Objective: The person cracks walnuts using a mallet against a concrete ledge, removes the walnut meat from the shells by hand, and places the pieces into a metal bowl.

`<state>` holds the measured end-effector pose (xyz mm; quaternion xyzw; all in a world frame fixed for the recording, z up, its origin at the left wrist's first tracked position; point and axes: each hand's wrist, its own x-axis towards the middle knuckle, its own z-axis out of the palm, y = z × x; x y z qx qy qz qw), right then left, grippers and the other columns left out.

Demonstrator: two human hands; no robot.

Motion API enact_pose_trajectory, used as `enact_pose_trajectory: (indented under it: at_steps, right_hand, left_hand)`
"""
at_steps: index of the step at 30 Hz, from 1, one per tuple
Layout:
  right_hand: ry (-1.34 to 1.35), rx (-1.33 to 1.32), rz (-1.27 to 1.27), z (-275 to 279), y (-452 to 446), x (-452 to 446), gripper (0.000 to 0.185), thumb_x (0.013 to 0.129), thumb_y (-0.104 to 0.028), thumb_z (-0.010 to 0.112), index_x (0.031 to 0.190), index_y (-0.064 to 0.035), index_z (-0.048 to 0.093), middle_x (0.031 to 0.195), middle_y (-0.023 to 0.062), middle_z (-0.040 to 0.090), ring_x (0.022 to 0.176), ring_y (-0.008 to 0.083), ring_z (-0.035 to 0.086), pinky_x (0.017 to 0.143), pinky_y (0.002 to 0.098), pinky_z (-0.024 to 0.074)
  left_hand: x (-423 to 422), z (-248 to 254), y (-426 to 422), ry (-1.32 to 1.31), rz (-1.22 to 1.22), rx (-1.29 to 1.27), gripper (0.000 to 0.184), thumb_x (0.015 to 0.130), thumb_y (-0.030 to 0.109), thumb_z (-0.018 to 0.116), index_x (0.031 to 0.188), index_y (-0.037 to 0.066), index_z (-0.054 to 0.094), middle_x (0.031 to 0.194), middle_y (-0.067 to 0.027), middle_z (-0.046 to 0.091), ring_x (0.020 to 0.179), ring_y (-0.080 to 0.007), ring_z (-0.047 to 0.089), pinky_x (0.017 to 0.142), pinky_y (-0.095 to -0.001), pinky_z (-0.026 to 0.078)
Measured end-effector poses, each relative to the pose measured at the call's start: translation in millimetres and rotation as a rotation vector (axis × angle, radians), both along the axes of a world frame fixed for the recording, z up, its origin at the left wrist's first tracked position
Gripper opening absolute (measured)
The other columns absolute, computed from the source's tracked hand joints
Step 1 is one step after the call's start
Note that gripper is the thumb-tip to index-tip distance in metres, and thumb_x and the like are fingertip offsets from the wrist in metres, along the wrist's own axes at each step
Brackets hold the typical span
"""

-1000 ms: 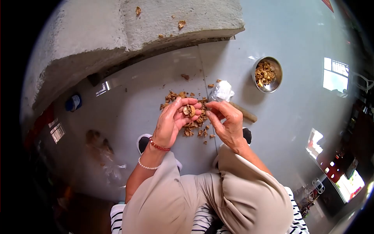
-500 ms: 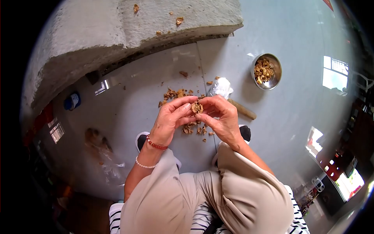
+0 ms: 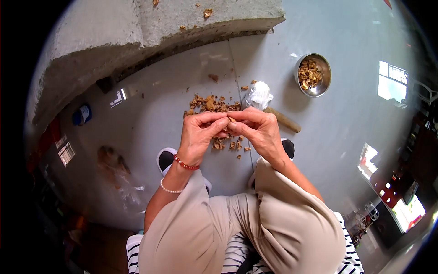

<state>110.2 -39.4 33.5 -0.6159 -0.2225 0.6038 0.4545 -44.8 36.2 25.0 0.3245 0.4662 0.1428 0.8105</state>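
Between my two hands is a cracked walnut (image 3: 231, 119), mostly covered by the fingers. My left hand (image 3: 197, 134), with a red and a pearl bracelet at the wrist, pinches it from the left. On the other side, the thumb and fingers of my right hand (image 3: 260, 132) close on the same walnut. Broken walnut shells (image 3: 210, 103) lie scattered on the floor beyond and below the hands. A white plastic bundle (image 3: 258, 95) sits just past my right hand, beside a wooden stick (image 3: 285, 121). Further right, a metal bowl (image 3: 325, 82) holds walnut pieces (image 3: 309, 74).
A rough concrete block (image 3: 100, 34) with a few shell bits stands at the upper left. A blue container (image 3: 82, 114) and a clear plastic bag (image 3: 130, 194) are on the grey floor at left. My knees and shoes frame the shells.
The walnut has turned and is now largely hidden, as my fingers have drawn closer together around it. The view has shifted slightly, with the bowl and block higher in the frame.
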Motion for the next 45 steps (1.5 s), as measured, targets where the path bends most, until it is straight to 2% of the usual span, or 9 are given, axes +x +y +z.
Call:
enact_pose_trajectory:
  at_steps: [14, 17, 21, 24, 27, 29, 31, 39, 45]
  right_hand:
    - [0.279, -0.157, -0.173, 1.9, -4.7, 11.9, 0.025, 0.085, -0.013, 0.063, 0.105, 0.0036, 0.063, 0.086, 0.0106, 0.065, 0.075, 0.0167, 0.065, 0.069, 0.0276, 0.0550]
    - [0.195, -0.254, -0.030, -6.5, -20.1, 20.1, 0.024, 0.086, -0.012, 0.061, 0.104, 0.0035, 0.064, 0.086, 0.0094, 0.065, 0.074, 0.0154, 0.065, 0.067, 0.0262, 0.0541]
    - [-0.176, -0.269, 0.272, -19.3, -46.9, 18.5, 0.018, 0.081, -0.009, 0.064, 0.095, 0.0019, 0.066, 0.077, 0.0086, 0.065, 0.063, 0.0124, 0.062, 0.057, 0.0263, 0.0494]
    - [-0.703, 0.021, 0.404, -13.9, -50.4, 17.5, 0.019, 0.076, -0.006, 0.068, 0.094, -0.0029, 0.067, 0.076, 0.0082, 0.061, 0.058, 0.0157, 0.060, 0.053, 0.0276, 0.0472]
    - [-0.679, 0.119, 0.144, 11.8, -27.1, 10.1, 0.021, 0.072, -0.001, 0.069, 0.092, -0.0066, 0.067, 0.076, 0.0073, 0.058, 0.058, 0.0193, 0.059, 0.053, 0.0279, 0.0469]
    - [-0.655, 0.284, 0.172, 14.4, -14.7, 7.7, 0.027, 0.070, 0.005, 0.069, 0.095, -0.0062, 0.068, 0.080, 0.0060, 0.059, 0.065, 0.0144, 0.058, 0.055, 0.0247, 0.0471]
    - [-0.649, 0.427, 0.247, 5.2, -6.9, 3.9, 0.027, 0.071, 0.005, 0.069, 0.095, -0.0063, 0.067, 0.082, 0.0064, 0.060, 0.067, 0.0169, 0.059, 0.058, 0.0265, 0.0484]
    - [-0.320, 0.166, 0.137, 6.6, -4.0, 5.9, 0.015, 0.075, 0.001, 0.066, 0.090, -0.0002, 0.067, 0.078, 0.0107, 0.063, 0.065, 0.0199, 0.063, 0.059, 0.0285, 0.0499]
    - [-0.447, 0.161, 0.085, 1.5, -6.8, 0.0, 0.014, 0.075, 0.001, 0.066, 0.089, 0.0003, 0.067, 0.076, 0.0118, 0.063, 0.064, 0.0196, 0.063, 0.057, 0.0269, 0.0490]
  left_hand:
    - [-3.5, -0.9, 6.0, -0.046, 0.001, -0.213, 0.025, 0.091, 0.015, 0.056, 0.109, -0.003, 0.061, 0.094, -0.0104, 0.066, 0.076, -0.0116, 0.064, 0.071, -0.0218, 0.055]
    - [-4.9, 0.1, 8.4, -0.051, 0.008, -0.223, 0.026, 0.092, 0.015, 0.055, 0.109, -0.004, 0.060, 0.095, -0.0122, 0.065, 0.079, -0.0131, 0.065, 0.073, -0.0226, 0.056]
    - [-5.8, 0.2, 8.8, -0.065, 0.011, -0.230, 0.026, 0.092, 0.013, 0.053, 0.110, -0.006, 0.059, 0.098, -0.0142, 0.065, 0.083, -0.0151, 0.065, 0.076, -0.0237, 0.056]
    - [-5.7, 1.7, 9.2, -0.087, 0.003, -0.273, 0.025, 0.091, 0.006, 0.050, 0.111, -0.007, 0.058, 0.101, -0.0153, 0.064, 0.086, -0.0169, 0.065, 0.079, -0.0256, 0.055]
    - [-3.4, 5.3, 10.8, -0.096, -0.006, -0.324, 0.027, 0.088, 0.001, 0.048, 0.112, -0.007, 0.058, 0.102, -0.0155, 0.063, 0.089, -0.0183, 0.064, 0.082, -0.0279, 0.054]
    - [-2.4, 0.2, 6.9, -0.057, -0.072, -0.267, 0.028, 0.087, -0.001, 0.047, 0.112, -0.007, 0.058, 0.103, -0.0150, 0.063, 0.090, -0.0184, 0.064, 0.083, -0.0283, 0.054]
    - [-0.1, 0.3, 4.6, -0.039, -0.113, -0.224, 0.028, 0.086, -0.002, 0.047, 0.112, -0.007, 0.058, 0.103, -0.0143, 0.063, 0.090, -0.0182, 0.064, 0.083, -0.0281, 0.053]
    - [-3.2, -2.5, 1.7, -0.120, -0.052, -0.229, 0.024, 0.087, 0.007, 0.059, 0.109, -0.003, 0.058, 0.099, -0.0095, 0.064, 0.086, -0.0121, 0.063, 0.079, -0.0235, 0.053]
    - [1.8, -4.7, -2.7, -0.076, -0.019, -0.184, 0.021, 0.085, 0.005, 0.062, 0.104, -0.002, 0.058, 0.094, -0.0073, 0.064, 0.081, -0.0111, 0.063, 0.076, -0.0224, 0.054]
